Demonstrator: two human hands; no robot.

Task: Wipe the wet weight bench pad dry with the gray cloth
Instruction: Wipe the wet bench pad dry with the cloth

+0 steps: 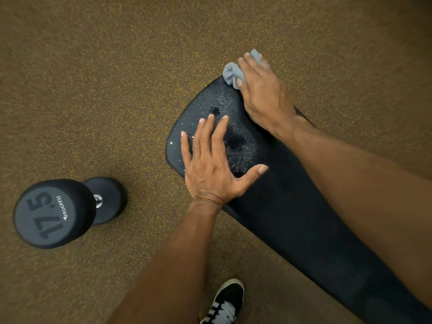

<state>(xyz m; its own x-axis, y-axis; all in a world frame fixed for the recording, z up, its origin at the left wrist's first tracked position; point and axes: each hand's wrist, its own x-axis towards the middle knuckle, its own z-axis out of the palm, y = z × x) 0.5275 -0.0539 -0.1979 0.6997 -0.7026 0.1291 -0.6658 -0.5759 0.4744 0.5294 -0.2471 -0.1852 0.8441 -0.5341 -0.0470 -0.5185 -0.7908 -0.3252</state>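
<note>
The black weight bench pad (292,206) runs from the lower right to its rounded far end at centre, where water droplets glisten across it. My left hand (210,164) lies flat on the wet end, fingers spread and straight. My right hand (261,90) is at the pad's far edge, pressing the bunched gray cloth (231,72) against it; the cloth sticks out past my fingers and thumb, and part of it is hidden under my palm.
A black 17.5 dumbbell (58,211) stands on end on the speckled brown rubber floor (105,90) to the left. My black-and-white shoe (224,305) is at the bottom edge beside the bench.
</note>
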